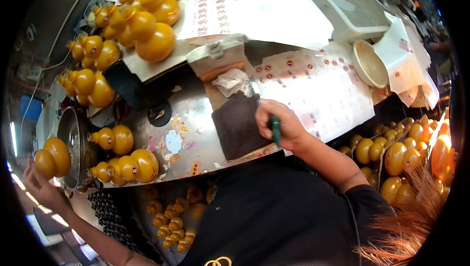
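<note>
At the far left, my left hand (43, 187) is closed around the lower side of a glossy yellow-orange gourd (55, 157), beside a metal basin (68, 143). My right hand (281, 124) grips a tool with a green handle (275, 130); its working end is mostly hidden by the fist, so its kind is unclear. That fist is over the right edge of a dark brown cloth (240, 126) on the metal worktable (196, 114). Just beyond the cloth lies a crumpled white tissue (232, 82). Several similar gourds (131, 168) stand near the table's front left.
More gourds (155, 41) crowd the back left. Printed sheets (313, 89) cover the right side, with a round bowl (369, 63) and a clear plastic bin (342, 4) beyond. Gourds (413, 153) fill the lower right. A black disc (159, 113) lies on the worktable.
</note>
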The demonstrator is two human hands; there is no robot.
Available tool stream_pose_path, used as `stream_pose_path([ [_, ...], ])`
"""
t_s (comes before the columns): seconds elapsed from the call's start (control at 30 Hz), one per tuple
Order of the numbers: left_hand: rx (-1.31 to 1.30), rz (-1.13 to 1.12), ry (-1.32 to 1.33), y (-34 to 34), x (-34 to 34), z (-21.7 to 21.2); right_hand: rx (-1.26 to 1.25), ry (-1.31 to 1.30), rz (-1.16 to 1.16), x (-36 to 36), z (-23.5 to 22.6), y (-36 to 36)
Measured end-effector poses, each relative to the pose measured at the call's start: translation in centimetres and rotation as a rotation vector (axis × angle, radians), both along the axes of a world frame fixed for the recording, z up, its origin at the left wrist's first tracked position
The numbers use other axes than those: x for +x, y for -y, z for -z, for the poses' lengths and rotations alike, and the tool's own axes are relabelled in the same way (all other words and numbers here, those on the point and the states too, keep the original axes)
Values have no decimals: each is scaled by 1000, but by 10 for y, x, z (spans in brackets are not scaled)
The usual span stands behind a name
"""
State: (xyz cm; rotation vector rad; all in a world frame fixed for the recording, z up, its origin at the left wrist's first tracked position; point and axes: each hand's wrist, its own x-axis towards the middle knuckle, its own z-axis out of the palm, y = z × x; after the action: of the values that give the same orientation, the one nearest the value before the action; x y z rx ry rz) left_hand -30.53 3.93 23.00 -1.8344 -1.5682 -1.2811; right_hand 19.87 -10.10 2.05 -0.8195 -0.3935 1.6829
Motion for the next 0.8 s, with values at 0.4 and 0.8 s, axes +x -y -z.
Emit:
stream_pose_path([
  [0.4, -587, 912, -102, -36, 339, 101, 594, 1323, -27, -7, -44, -34],
  [0.8, -656, 1048, 36, 37, 314, 222, 353, 1077, -321, 37, -13, -67],
])
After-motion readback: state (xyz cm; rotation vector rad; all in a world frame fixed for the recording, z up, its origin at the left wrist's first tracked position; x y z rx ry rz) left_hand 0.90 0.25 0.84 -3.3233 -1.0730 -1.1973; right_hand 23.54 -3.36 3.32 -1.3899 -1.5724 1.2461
